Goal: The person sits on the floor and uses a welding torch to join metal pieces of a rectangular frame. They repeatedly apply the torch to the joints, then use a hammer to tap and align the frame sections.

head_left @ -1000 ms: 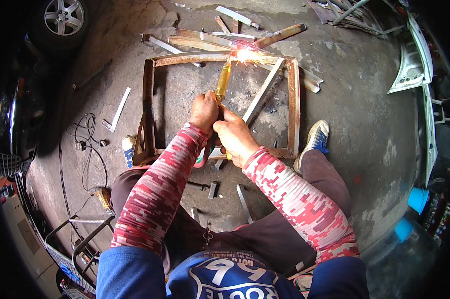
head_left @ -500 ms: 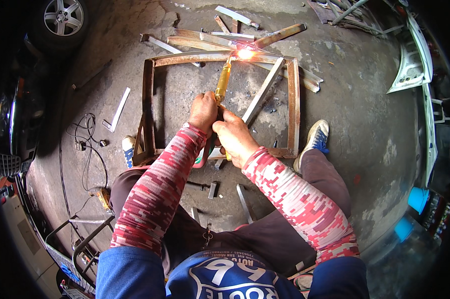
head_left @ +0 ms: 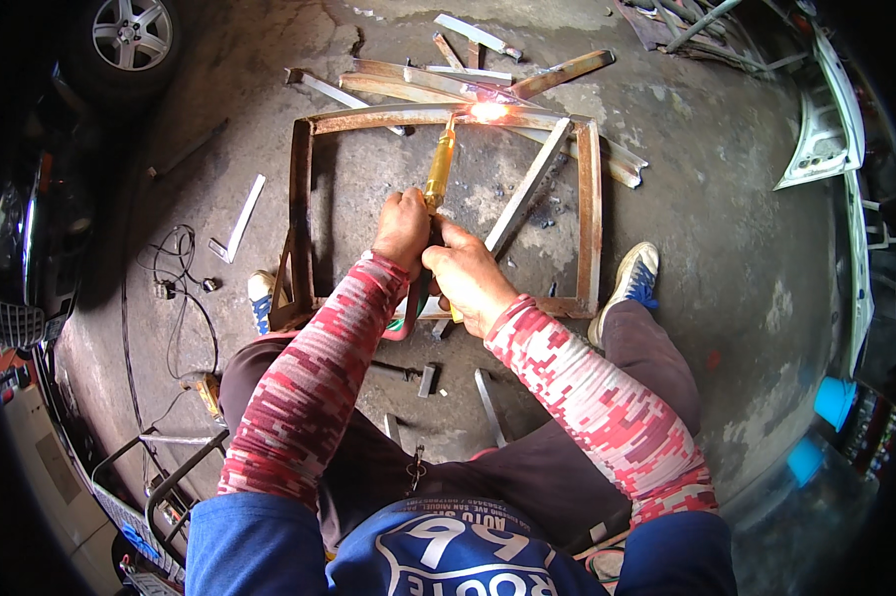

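My left hand (head_left: 402,228) is closed round the brass-yellow body of a gas torch (head_left: 440,171). My right hand (head_left: 468,275) grips the same torch lower down, nearer to me. Its tip meets the far bar of a rusty rectangular metal frame (head_left: 588,214) lying on the floor between my feet. A bright orange-pink glow (head_left: 487,112) burns on that bar, just right of the tip, and hides the metal there. Inside the frame a pale metal bar (head_left: 529,186) slants up to the far right corner. A red and green hose (head_left: 400,326) hangs below my hands.
Loose metal strips (head_left: 564,74) lie crossed beyond the frame. An angled strip (head_left: 239,221) and a coiled black cable (head_left: 177,260) rest on the floor at left. A car wheel (head_left: 130,34) stands far left; a white panel (head_left: 823,134) and blue containers (head_left: 835,399) are at right.
The torch tip has shifted slightly left along the far bar, and the glow stays on that bar. Both hands keep their grip. The whole view has moved a little.
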